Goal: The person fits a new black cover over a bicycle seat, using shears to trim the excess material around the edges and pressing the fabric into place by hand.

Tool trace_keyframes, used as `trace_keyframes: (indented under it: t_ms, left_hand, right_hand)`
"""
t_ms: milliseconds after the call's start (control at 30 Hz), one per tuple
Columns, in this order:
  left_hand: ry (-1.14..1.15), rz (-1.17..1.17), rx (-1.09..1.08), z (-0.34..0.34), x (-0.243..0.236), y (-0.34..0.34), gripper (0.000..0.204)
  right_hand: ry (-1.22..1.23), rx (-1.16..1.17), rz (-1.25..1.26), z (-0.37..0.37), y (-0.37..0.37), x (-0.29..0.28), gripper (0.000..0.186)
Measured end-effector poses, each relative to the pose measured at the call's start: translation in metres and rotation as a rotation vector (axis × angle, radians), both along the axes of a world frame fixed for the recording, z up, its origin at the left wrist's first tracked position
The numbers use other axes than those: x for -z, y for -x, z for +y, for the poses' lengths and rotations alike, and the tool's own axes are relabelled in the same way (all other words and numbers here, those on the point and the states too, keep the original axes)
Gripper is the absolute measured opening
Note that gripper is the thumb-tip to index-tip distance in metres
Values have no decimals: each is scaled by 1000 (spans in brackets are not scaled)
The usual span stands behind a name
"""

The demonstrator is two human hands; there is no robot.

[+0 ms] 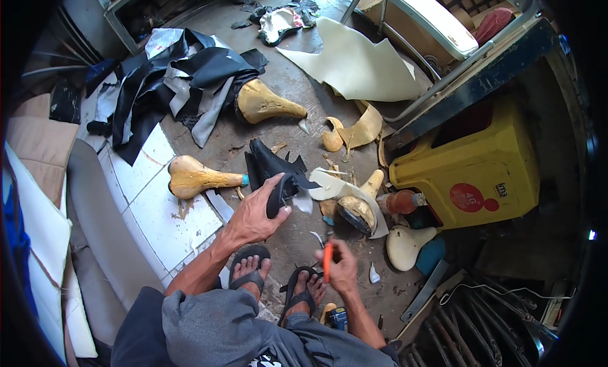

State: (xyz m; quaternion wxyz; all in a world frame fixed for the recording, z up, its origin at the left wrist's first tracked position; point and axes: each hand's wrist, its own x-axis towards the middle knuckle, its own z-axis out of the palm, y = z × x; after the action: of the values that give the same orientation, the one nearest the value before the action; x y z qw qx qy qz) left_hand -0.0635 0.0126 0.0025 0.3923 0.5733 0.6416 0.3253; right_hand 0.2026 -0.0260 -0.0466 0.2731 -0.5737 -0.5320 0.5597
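Gripping a black saddle-shaped pc. (286, 188) btwn thumb and fingers, the L hand (252, 220) holds it over the workshop floor (396, 298), just ahead of the wearer's feet (248, 270). The R hand (342, 265) is closed on an orange-handled tool (327, 262), well apart from the black pc.; its working end is too small to make out.

Progress, as far as visible: the held pc. looks part-done, its far edge ragged w/ pointed flaps and no clean outline. A tan form (190, 176) w/ blue tip, on white tiles (147, 220) to the L, is bare of any cover. Ditto a 2nd tan form (266, 103), nr. a heap of black sheeting (218, 66), and a cream form (405, 248) to the R. If all are due covers, most of the job is apparently left.

Farther out: offcuts (364, 129), a large cream sheet (361, 60) and, R, a yellow plastic stool (487, 167) on its side.
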Motion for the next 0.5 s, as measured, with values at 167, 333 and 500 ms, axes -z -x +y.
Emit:
trace_keyframes:
  t_ms: [167,333,500]
  left_hand:
    - [3,-53,-113,-2,-5,-2,61]
    - [119,-524,-223,-11,16,-3,52]
    - [294,-728,-164,-13,5,-4,46]
  right_hand:
    - [96,-146,-111,-4,31,-6,46]
    - [162,-195,-238,7,31,-14,47]
    - [74,-138,-190,5,23,-9,46]
